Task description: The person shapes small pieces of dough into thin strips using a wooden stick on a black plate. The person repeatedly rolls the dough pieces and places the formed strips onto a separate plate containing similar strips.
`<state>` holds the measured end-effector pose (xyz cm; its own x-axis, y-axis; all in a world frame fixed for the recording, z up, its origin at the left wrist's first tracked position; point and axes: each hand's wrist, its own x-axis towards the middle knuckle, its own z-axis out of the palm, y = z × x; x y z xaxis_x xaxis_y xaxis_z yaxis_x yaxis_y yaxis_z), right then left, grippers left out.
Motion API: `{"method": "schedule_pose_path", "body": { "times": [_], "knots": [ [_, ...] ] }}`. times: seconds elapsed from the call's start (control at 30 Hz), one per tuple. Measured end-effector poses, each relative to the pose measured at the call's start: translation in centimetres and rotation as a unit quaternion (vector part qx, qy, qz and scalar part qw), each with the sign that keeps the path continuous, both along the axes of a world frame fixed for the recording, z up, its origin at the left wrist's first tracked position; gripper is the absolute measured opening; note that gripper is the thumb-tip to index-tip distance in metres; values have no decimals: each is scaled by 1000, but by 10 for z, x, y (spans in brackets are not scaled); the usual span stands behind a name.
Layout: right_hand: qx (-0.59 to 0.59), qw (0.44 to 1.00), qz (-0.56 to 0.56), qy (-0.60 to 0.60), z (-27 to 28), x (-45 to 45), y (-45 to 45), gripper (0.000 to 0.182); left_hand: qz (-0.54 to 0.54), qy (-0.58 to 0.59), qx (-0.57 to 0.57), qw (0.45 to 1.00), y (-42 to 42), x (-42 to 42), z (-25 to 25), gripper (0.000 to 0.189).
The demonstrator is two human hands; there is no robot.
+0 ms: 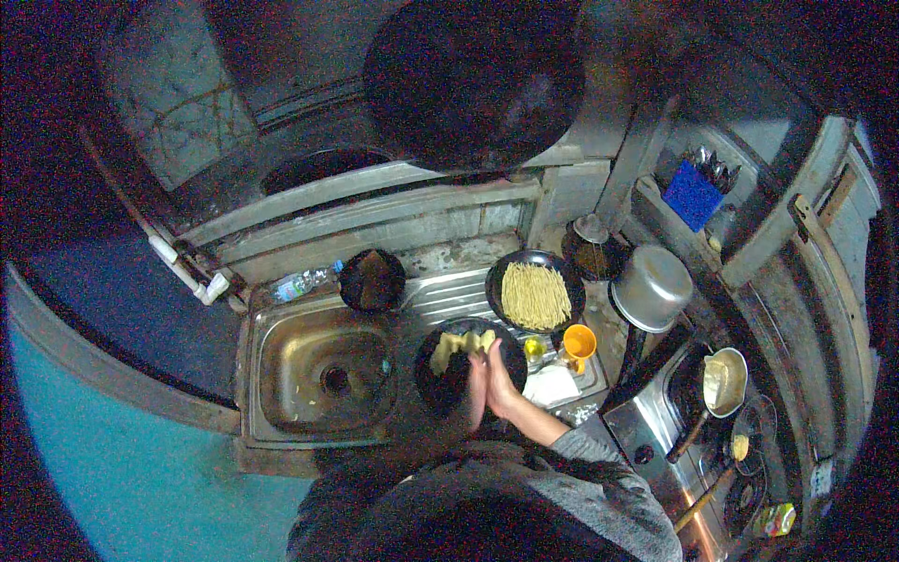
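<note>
Palm against palm, my left hand (477,390) and my right hand (499,379) meet over a round black bowl (516,369). Their fingers are stretched out and point away from me. Whether anything lies between the palms is hidden, and my left hand is blurred. Pale yellow dough (449,345) lies in the far part of this bowl, just beyond my fingertips. Farther back, a black plate (494,284) carries many thin dough sticks (536,295) lying side by side. An orange mug (580,342) stands to the right of my hands, near a white sheet or bag (553,386).
A steel sink (302,358) lies left, with a plastic bottle (305,283) and dark bowl (372,281) behind it. An upturned metal pot (652,289) stands right. A saucepan (727,379) and long-handled utensil (706,500) rest at the gas stove (650,421).
</note>
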<state>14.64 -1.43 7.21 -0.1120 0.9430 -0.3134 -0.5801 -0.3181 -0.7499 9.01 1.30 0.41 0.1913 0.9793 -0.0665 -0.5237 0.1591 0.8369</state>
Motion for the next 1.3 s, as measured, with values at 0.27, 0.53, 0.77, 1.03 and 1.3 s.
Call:
{"method": "schedule_pose_path", "body": {
  "times": [0.27,0.53,0.77,1.03,1.3],
  "knots": [
    [50,964,108,-236,-46,-14,-17,79,14,19,-14,1000,40,-22,-12,50],
    [-34,996,-84,-22,-22,22,26,87,-13,-1,-15,1000,-39,16,-1,54],
    [-15,998,59,-34,-10,-2,2,83,-1,-48,-31,998,-1,-5,13,57],
    [133,936,49,-321,-85,-12,-20,28,-6,19,-147,989,55,-51,-44,60],
    [21,973,-109,-202,-72,20,-20,14,-325,22,-229,917,16,-53,-50,60]
  ]
}}
